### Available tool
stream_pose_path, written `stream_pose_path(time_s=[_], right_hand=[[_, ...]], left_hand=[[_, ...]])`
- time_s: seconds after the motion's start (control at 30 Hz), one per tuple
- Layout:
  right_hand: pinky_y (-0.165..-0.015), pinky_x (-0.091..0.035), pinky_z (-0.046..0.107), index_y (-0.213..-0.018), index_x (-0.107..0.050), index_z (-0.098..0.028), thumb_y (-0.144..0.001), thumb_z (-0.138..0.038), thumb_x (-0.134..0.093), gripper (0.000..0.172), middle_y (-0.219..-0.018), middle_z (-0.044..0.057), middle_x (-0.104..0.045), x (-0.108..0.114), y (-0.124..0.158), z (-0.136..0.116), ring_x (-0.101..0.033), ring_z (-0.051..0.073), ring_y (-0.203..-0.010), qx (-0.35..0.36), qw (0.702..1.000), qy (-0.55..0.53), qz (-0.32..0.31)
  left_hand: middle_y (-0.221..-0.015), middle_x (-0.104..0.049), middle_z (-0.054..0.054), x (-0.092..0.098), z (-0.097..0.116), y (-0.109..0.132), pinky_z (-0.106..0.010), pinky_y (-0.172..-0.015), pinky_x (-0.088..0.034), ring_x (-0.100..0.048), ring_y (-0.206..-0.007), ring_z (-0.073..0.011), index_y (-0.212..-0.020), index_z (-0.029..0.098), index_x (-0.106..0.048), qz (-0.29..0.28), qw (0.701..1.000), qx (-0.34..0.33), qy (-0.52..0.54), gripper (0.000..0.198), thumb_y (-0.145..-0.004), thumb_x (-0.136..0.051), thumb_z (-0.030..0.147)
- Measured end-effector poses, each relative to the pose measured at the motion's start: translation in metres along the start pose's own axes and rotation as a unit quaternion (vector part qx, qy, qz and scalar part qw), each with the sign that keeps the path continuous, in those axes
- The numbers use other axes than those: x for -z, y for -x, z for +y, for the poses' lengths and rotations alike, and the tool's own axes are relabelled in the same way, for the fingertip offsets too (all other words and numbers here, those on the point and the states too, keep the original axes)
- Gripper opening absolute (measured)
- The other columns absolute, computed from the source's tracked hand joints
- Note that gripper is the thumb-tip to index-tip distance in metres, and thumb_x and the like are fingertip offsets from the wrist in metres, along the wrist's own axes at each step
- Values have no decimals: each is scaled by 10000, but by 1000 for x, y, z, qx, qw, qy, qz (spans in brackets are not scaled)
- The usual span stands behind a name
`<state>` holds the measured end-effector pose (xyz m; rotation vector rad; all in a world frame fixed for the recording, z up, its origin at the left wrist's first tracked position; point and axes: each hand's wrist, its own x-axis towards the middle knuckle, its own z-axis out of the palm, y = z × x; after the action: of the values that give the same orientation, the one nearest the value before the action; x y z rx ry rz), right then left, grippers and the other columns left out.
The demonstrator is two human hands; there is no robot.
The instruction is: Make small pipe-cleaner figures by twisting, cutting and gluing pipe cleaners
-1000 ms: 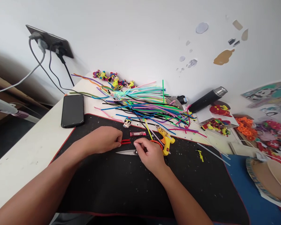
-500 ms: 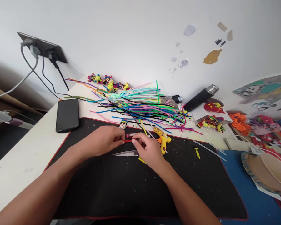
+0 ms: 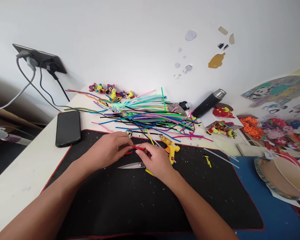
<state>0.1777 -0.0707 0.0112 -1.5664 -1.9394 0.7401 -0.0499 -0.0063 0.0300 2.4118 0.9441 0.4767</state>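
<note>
Between my two hands stretches a short red pipe cleaner (image 3: 137, 147). The fingertips of my left hand (image 3: 112, 148) pinch one end, and my right hand (image 3: 156, 158) pinches the other. A bit of red also shows just below my left fingers. Under my right hand lies a pair of scissors (image 3: 131, 165) with the blades toward the left and yellow handles, mostly covered. Beyond the hands sits a small figure (image 3: 129, 133) in blue, white and black. A yellow glue gun (image 3: 173, 149) rests right of my right hand.
A heap of coloured pipe cleaners (image 3: 150, 115) lies behind the black mat (image 3: 129, 203). On the left is a phone (image 3: 68, 128); at the right stand a black flask (image 3: 208, 103) and glue sticks (image 3: 221, 157). Several small figures (image 3: 111, 91) line the wall.
The view has shifted slightly, so the scene sits a little further left. My hands have drawn closer together, with the red pipe cleaner now raised more between the fingertips.
</note>
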Motion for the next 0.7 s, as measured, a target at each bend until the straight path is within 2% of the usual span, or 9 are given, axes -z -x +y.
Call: stream_pose_path(time_s=[0.2,0.3,0.4,0.5,0.6,0.7], right_hand=[[-793,-525,299,-1136,-809,-256,-1080,-380,-580,266,-1069,35,-851,-2,1,1,-777,215,-901,36,998,-26,33],[-840,-533,309,-1112,-811,-256,-1085,-343,-565,262,-1078,39,-850,-6,1,1,-787,229,-967,51,997,-31,42],[-808,-524,301,-1079,-810,-256,-1076,-316,-574,244,-1026,37,-847,-6,1,-1,-783,222,-907,52,997,-25,41],[-723,-485,290,-985,-802,-245,-1064,-315,-582,244,-887,29,-818,-6,2,-5,-740,201,-764,46,998,-21,32],[-636,-419,282,-888,-770,-230,-1049,-319,-581,264,-720,4,-725,-8,2,-9,-633,171,-620,31,999,-37,20],[-584,-359,281,-787,-708,-218,-1027,-314,-578,289,-630,-17,-604,-15,2,-12,-522,153,-566,17,997,-72,27]], left_hand=[[-921,-719,-44,-3,-1,1,-309,-748,-447,-665,-851,-212,-969,213,-731,17,1000,-12,-11,240,-1061,-516,268],[-898,-715,-36,-4,-1,1,-308,-744,-441,-659,-843,-210,-945,214,-707,28,999,-13,-10,232,-1067,-523,286],[-879,-707,-32,-3,-1,2,-305,-734,-431,-648,-828,-206,-916,211,-689,36,999,-11,-14,231,-1063,-530,290],[-855,-696,-29,-2,2,2,-303,-726,-423,-636,-813,-203,-888,209,-672,49,999,-12,-18,234,-1053,-527,290],[-805,-667,-20,-6,9,1,-299,-701,-408,-612,-763,-193,-849,206,-649,71,997,-6,-22,216,-1020,-537,276],[-766,-638,-18,-13,17,0,-308,-687,-389,-580,-725,-192,-812,202,-627,123,991,22,-45,212,-988,-527,267]])
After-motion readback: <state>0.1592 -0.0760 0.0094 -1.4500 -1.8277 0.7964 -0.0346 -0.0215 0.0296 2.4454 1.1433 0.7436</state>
